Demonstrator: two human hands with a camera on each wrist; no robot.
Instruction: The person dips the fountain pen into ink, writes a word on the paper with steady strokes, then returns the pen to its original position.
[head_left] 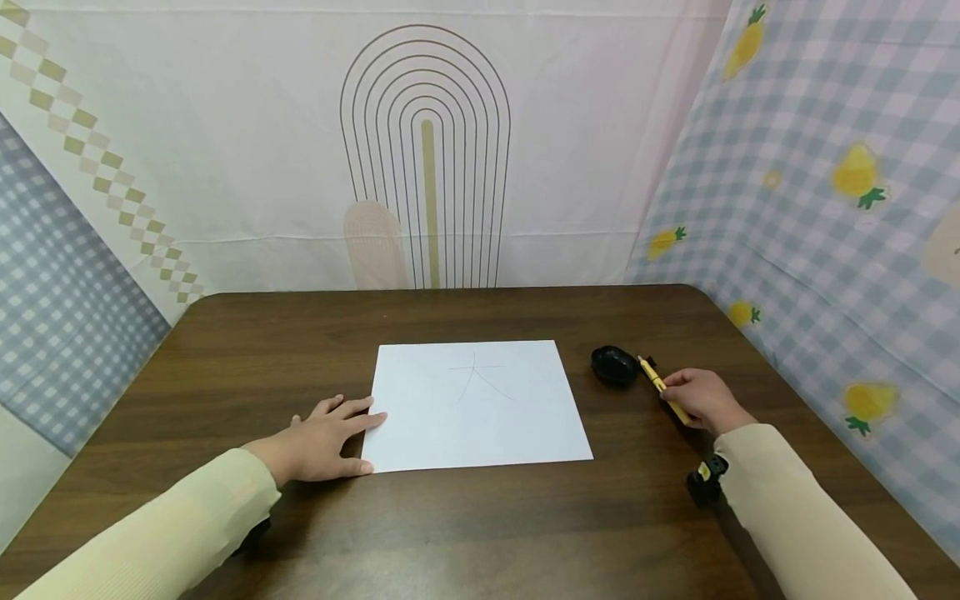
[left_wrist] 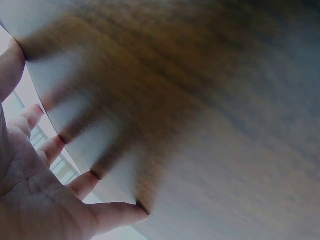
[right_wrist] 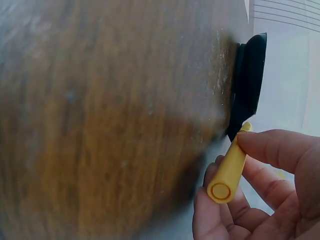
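A white sheet of paper [head_left: 480, 429] lies on the table, with thin lines crossing and spreading in its upper half. My left hand [head_left: 318, 437] rests at its left edge, fingers spread; the thumb and some fingertips touch the paper. In the left wrist view, the left hand [left_wrist: 45, 195] has its fingertips down on the surface. Right of the sheet, my right hand [head_left: 703, 400] pinches a yellow marker pen [head_left: 654, 377] between thumb and fingers. The right wrist view shows the pen's round end [right_wrist: 220, 191] towards the camera. Just beyond its tip sits a black oval object [head_left: 613, 367].
The brown wooden table [head_left: 480, 533] has rounded far corners. Behind it hangs a white cloth [head_left: 247, 150] with printed arches. Blue checked cloth with pineapple prints [head_left: 810, 217] runs along the right side. A small black device [head_left: 705, 482] is worn at the right wrist.
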